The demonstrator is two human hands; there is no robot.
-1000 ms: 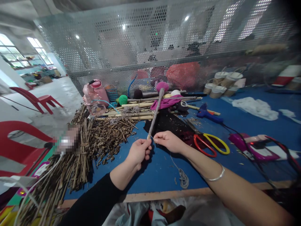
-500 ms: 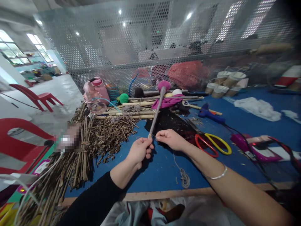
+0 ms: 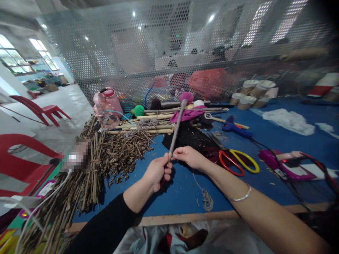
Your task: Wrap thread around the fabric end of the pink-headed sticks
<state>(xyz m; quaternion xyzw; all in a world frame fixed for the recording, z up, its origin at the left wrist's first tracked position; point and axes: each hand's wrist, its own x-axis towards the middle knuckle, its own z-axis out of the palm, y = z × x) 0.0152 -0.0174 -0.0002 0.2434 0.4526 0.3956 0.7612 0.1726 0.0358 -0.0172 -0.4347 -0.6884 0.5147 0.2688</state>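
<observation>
My left hand [image 3: 158,171] is closed on the near end of a stick [image 3: 178,127] wrapped in grey yarn. The stick slants away from me, and a magenta ball [image 3: 186,97] tops its far end. Right beside the stick's near end, my right hand [image 3: 189,156] pinches the grey yarn [image 3: 195,180]. From this hand the yarn runs down to a small loose bundle [image 3: 207,201] on the blue table [image 3: 182,208]. Scissors [image 3: 238,161] with red and yellow handles lie to the right of my right hand.
Dried plant stems [image 3: 92,176] are heaped at the left. A pink bottle [image 3: 112,100] and a green ball [image 3: 139,110] stand at the back. On the right are a blue glue gun [image 3: 235,128], a purple device [image 3: 275,164] with cables, and several paper-wrapped pots [image 3: 247,102]. A perforated metal screen [image 3: 137,63] rises behind.
My right hand has moved slightly left, closer to the stick's near end and my left hand. The stick's magenta end has shifted a little right and down.
</observation>
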